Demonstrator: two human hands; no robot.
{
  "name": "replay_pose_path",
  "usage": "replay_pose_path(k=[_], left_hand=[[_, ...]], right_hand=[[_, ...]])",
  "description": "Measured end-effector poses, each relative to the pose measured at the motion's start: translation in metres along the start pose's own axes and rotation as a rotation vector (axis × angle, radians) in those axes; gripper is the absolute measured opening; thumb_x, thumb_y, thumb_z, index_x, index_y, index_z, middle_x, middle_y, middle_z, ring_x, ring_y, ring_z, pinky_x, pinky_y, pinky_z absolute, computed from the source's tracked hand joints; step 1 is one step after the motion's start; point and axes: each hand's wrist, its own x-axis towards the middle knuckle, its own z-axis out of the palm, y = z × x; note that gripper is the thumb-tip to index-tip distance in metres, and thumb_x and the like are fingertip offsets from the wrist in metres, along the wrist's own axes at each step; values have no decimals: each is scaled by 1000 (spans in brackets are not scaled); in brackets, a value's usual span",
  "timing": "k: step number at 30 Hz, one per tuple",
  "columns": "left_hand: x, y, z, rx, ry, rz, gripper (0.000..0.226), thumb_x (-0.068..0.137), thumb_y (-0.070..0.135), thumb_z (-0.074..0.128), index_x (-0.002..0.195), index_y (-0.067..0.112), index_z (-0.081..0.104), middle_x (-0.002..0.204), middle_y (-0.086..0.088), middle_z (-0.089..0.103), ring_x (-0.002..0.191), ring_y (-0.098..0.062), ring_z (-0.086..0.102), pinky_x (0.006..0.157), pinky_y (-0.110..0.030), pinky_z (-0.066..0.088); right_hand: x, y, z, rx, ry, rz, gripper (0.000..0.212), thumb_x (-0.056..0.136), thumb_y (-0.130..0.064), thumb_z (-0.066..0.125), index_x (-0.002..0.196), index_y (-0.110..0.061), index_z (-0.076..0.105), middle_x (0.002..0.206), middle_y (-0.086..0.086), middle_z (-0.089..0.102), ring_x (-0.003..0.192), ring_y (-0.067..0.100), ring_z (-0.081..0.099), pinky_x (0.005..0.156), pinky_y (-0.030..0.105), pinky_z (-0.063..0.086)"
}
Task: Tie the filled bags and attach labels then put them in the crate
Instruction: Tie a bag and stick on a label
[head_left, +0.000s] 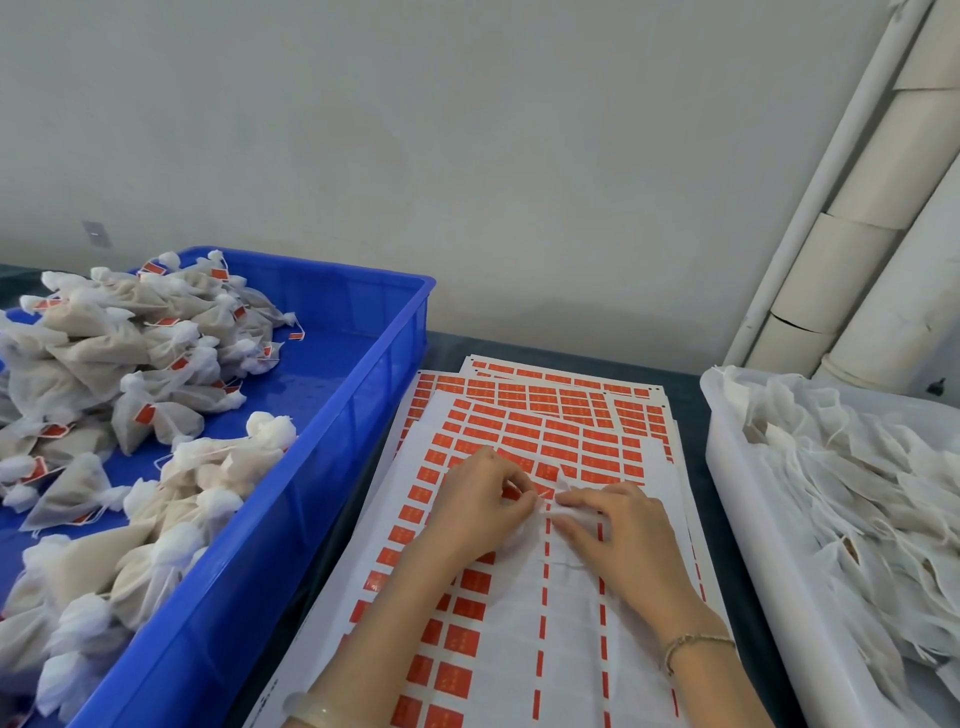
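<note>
Filled white mesh bag (569, 513) lying crosswise on the label sheets (545, 415), its neck pinched between left hand (480, 501) and right hand (615, 530), apparently with a red label (511, 491); blue crate (363, 405) lies leftward, nearer the left hand

I see both forearms (384, 634) bare up to the bottom edge of my feed. Behind the right hand (618, 530) sits a thin, gold-toned chain bracelet (696, 643) on the wrist. Behind the left hand (478, 504), a smooth, wide, pale bangle (311, 711), partly cut off by the edge.
</note>
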Motion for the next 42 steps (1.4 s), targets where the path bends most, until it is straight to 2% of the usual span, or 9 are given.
replay_pose_path(k=[7, 13, 20, 23, 26, 30, 37, 39, 42], left_hand=[[6, -2, -14, -113, 170, -138, 6, 87, 38, 66, 85, 39, 61, 90, 23, 55, 74, 3, 58, 61, -5, 41], [8, -4, -27, -249, 319, -226, 15, 88, 39, 65, 98, 29, 67, 100, 19, 58, 74, 6, 54, 55, -3, 32], [1, 7, -24, -344, 138, -195, 11, 85, 35, 69, 77, 34, 62, 87, 23, 58, 82, -5, 63, 60, -7, 40], [-3, 12, -22, -343, 61, -139, 14, 85, 33, 70, 73, 33, 63, 84, 24, 59, 85, -3, 59, 63, -4, 36], [-6, 17, -20, -340, 0, -105, 13, 86, 32, 69, 75, 34, 63, 87, 21, 60, 89, -5, 58, 66, -6, 37], [-7, 20, -20, -362, -27, -72, 11, 86, 30, 70, 78, 36, 65, 86, 20, 61, 90, -6, 58, 71, -9, 40], [-8, 22, -20, -423, -98, -55, 3, 88, 40, 64, 90, 38, 65, 95, 23, 62, 96, -3, 58, 71, -9, 41], [-8, 21, -22, -471, -116, -72, 12, 92, 45, 57, 97, 39, 66, 96, 31, 61, 96, 5, 57, 69, -7, 42], [-5, 20, -27, -618, -146, -144, 21, 100, 35, 45, 100, 41, 64, 101, 35, 54, 96, 6, 54, 72, -9, 42]], right_hand=[[-1, 2, 0, 65, -18, 10, 41, 79, -55, 63, 118, -40, 61, 128, -14, 53, 114, 9, 49, 103, 28, 37], [0, 2, 0, 59, -24, 8, 41, 80, -56, 62, 118, -40, 61, 128, -16, 53, 113, 8, 48, 102, 26, 35], [-3, -4, -3, 110, 28, 20, 43, 79, -54, 65, 119, -42, 57, 128, -21, 51, 116, 6, 47, 102, 27, 35], [-3, -16, -6, 297, 76, 1, 39, 77, -48, 68, 112, -48, 51, 117, -32, 46, 106, -6, 46, 93, 15, 32], [-5, -25, -9, 450, 103, -37, 32, 76, -41, 71, 101, -50, 53, 103, -38, 54, 93, -13, 54, 82, 6, 37], [-5, -24, -12, 546, 143, -37, 29, 79, -28, 74, 101, -41, 61, 96, -22, 67, 92, 1, 64, 79, 12, 46], [-3, -17, -13, 532, 172, -36, 26, 82, -23, 72, 98, -40, 61, 88, -22, 67, 87, -4, 63, 68, 3, 45], [-2, -15, -13, 518, 184, -30, 26, 83, -23, 72, 95, -42, 60, 88, -24, 65, 85, -2, 64, 69, 4, 45], [-1, -10, -14, 511, 212, -4, 25, 83, -23, 72, 92, -43, 59, 87, -29, 62, 83, -1, 64, 71, 7, 45]])
